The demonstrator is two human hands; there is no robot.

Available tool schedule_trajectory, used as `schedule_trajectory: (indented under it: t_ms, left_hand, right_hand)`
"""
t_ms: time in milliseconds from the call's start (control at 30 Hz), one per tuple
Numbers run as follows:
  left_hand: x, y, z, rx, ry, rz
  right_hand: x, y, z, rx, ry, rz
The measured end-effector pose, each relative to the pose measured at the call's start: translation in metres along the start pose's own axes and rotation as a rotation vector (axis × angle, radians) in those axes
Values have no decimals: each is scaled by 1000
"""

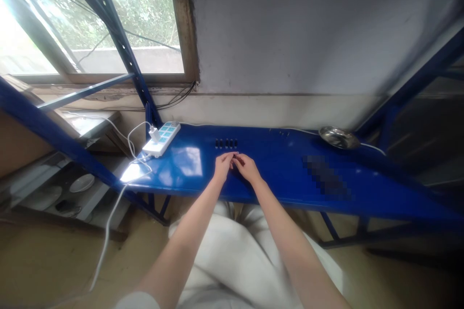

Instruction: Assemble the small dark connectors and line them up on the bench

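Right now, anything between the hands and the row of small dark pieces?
Nothing visible. The small dark pieces sit just beyond the left hand and right hand, with only blue tabletop showing between.

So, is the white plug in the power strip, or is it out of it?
In, it seems: the white plug sits close against the power strip, and no bare prongs show.

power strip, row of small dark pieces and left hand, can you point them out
Power strip (164, 138): head view, on its socketed top
Row of small dark pieces (226, 144): head view, on the middle piece
Left hand (222, 166): head view, on its back
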State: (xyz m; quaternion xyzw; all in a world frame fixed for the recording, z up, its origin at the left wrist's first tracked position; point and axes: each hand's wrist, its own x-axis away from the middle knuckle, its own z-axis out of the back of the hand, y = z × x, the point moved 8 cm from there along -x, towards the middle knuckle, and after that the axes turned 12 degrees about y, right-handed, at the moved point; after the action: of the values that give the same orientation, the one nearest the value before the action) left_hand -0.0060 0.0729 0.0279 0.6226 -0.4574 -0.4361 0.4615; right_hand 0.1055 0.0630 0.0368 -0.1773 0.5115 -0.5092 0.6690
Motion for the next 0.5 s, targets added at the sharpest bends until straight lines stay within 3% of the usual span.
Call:
schedule_trajectory:
  t_ms: [133, 333, 500]
  left_hand:
    - [0, -2, 1, 14, 22, 18]
    - [-1, -10, 0, -130, 17, 44]
    - [1, -12, -2, -202, -17, 57]
  right_hand:
    - [-1, 0, 11, -17, 113, -55]
    - [-11, 26, 46, -83, 446, -330]
    - [-46, 62, 56, -10, 454, -380]
